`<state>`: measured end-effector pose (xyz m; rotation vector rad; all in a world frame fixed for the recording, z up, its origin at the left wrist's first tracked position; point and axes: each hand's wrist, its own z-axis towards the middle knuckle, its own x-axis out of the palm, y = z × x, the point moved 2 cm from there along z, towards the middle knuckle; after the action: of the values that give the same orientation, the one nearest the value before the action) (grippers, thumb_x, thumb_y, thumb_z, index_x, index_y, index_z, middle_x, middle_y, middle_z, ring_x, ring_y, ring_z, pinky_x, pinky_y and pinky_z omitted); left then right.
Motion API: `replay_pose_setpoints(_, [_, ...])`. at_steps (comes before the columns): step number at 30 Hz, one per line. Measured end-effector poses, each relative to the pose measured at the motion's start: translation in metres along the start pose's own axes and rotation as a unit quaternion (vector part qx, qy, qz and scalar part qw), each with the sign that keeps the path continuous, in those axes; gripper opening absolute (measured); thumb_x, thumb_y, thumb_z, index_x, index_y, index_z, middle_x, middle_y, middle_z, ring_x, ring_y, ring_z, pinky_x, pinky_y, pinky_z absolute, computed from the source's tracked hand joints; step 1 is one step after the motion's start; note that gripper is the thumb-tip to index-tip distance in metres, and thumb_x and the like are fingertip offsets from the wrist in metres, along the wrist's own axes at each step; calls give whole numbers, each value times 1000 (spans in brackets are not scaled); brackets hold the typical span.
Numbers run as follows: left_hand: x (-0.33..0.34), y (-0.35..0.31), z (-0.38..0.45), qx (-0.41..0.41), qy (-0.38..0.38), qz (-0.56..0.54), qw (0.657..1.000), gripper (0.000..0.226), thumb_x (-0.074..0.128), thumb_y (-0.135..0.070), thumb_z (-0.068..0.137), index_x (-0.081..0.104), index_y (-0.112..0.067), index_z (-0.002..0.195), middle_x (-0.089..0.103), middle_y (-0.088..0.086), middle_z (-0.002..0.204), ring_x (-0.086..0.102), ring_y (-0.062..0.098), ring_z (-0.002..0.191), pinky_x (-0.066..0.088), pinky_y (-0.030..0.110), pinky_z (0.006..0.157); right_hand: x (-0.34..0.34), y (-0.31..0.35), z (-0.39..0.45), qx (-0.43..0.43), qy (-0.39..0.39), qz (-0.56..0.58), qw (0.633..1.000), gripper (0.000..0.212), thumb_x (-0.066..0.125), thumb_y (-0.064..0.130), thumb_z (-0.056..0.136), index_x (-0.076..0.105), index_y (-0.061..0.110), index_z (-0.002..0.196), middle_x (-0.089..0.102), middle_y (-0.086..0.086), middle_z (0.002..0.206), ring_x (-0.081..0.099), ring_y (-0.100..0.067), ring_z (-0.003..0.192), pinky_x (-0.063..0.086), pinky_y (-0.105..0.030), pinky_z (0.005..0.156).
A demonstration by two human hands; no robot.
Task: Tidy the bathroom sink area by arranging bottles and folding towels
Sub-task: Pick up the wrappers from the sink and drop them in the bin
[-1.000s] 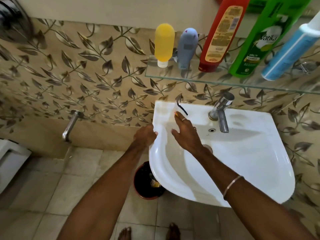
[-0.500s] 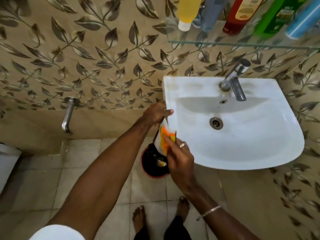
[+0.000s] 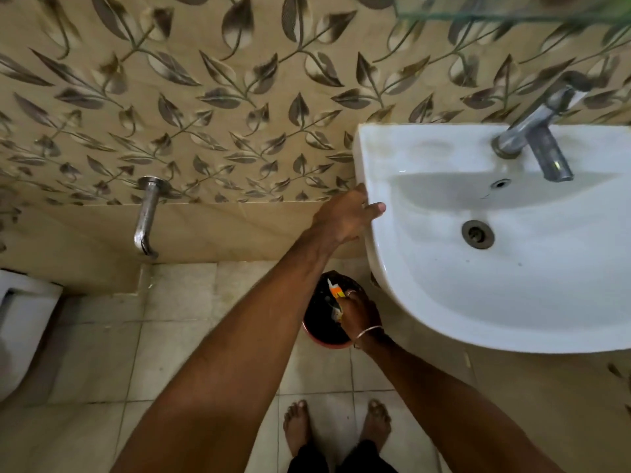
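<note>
No text, brand, number or sign can be read anywhere. The one printed thing is the small white and orange wrapper [image 3: 335, 292] pinched in the right hand [image 3: 359, 314] over the red bin [image 3: 326, 339]; its print at the fingertips is too small and blurred to make out. The glass shelf [image 3: 512, 15] far above the grip shows no labels.
</note>
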<state>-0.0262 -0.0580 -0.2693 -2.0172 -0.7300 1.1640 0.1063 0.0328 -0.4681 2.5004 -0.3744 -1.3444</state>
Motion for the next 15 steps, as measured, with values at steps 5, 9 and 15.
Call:
replay_pose_setpoints(5, [5, 11, 10, 13, -20, 4, 1000, 34, 55, -53, 94, 65, -21, 102, 66, -5, 93, 69, 20, 82, 61, 36, 71, 53, -28, 62, 6, 21, -70, 997, 68, 59, 22, 85, 41, 29, 151, 53, -10, 144, 42, -37, 138, 35, -52, 114])
replay_pose_setpoints(9, [7, 14, 15, 18, -31, 5, 999, 30, 55, -55, 92, 60, -25, 88, 69, -3, 95, 70, 22, 81, 60, 44, 77, 82, -50, 98, 41, 62, -84, 994, 57, 58, 30, 88, 50, 25, 144, 47, -11, 147, 38, -33, 140, 32, -52, 115])
replay_pose_setpoints(15, [9, 18, 21, 19, -43, 13, 999, 33, 57, -54, 91, 62, -23, 83, 67, -4, 89, 68, 23, 85, 59, 44, 77, 89, -60, 118, 57, 69, -119, 989, 54, 60, 44, 89, 47, 45, 142, 36, -7, 153, 34, -38, 141, 32, -52, 115])
